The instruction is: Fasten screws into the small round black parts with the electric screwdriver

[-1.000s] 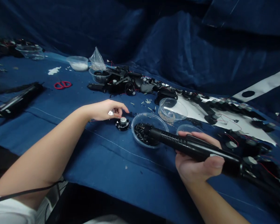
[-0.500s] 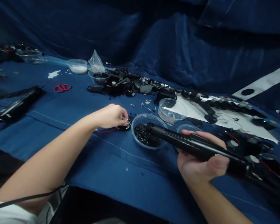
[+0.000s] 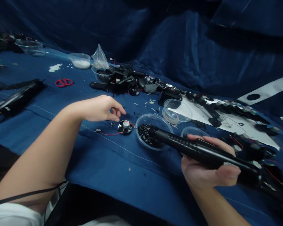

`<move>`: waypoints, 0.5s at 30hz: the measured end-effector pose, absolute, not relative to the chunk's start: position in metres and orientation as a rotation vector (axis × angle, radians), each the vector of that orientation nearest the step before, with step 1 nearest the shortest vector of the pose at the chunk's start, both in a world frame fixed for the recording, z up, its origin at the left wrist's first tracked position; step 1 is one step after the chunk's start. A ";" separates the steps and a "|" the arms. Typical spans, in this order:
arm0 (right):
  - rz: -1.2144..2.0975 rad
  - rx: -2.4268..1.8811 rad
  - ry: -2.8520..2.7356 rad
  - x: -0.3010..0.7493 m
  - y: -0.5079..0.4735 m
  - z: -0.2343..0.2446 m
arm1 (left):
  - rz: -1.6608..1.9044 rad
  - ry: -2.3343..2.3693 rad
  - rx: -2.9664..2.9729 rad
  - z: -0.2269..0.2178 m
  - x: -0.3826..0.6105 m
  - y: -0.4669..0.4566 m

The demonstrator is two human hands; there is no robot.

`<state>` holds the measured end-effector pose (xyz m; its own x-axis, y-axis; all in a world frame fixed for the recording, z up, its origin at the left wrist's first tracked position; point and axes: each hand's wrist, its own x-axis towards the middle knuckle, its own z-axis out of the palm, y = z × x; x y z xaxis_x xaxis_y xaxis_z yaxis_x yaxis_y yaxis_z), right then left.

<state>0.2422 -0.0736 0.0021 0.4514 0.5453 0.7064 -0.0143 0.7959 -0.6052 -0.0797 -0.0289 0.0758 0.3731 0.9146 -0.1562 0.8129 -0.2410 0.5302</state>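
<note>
My left hand (image 3: 101,108) hovers with its fingers apart and nothing between them. Just below its fingertips lies a small round black motor-like part (image 3: 125,127) with a silvery centre and red wires, flat on the blue cloth. My right hand (image 3: 207,163) is wrapped around a black electric screwdriver (image 3: 188,146), pointing left. Its tip reaches over a clear round tub (image 3: 138,139) that holds many small black screws (image 3: 147,136). Another clear tub (image 3: 194,130) is partly hidden behind my right hand.
Red-handled scissors (image 3: 64,82) and a second black power tool (image 3: 19,95) lie at left. A clear tub with small light pieces (image 3: 171,117) stands behind the screws. Black parts and wires (image 3: 129,80) pile along the back. White strips (image 3: 151,102) are scattered mid-table.
My left hand has let go of the round part and drawn back up and left, its fingers opening. The screwdriver stays over the screw tub, its bit now showing.
</note>
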 end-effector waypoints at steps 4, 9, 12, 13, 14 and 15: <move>0.285 -0.599 -1.094 0.241 -0.080 0.005 | 0.235 1.417 2.181 0.073 -0.082 -0.027; 0.162 -0.510 -1.182 0.247 -0.100 0.024 | 0.198 1.219 2.327 0.053 -0.062 -0.024; 0.183 -0.515 -1.320 0.248 -0.114 0.042 | 0.223 1.260 2.363 0.050 -0.056 -0.024; 0.191 -0.539 -1.372 0.246 -0.118 0.048 | 0.216 1.309 2.353 0.051 -0.057 -0.025; 0.193 -0.552 -1.424 0.243 -0.122 0.052 | 0.208 1.356 2.335 0.054 -0.059 -0.026; 0.186 -0.553 -1.453 0.240 -0.126 0.055 | 0.207 1.391 2.307 0.057 -0.063 -0.027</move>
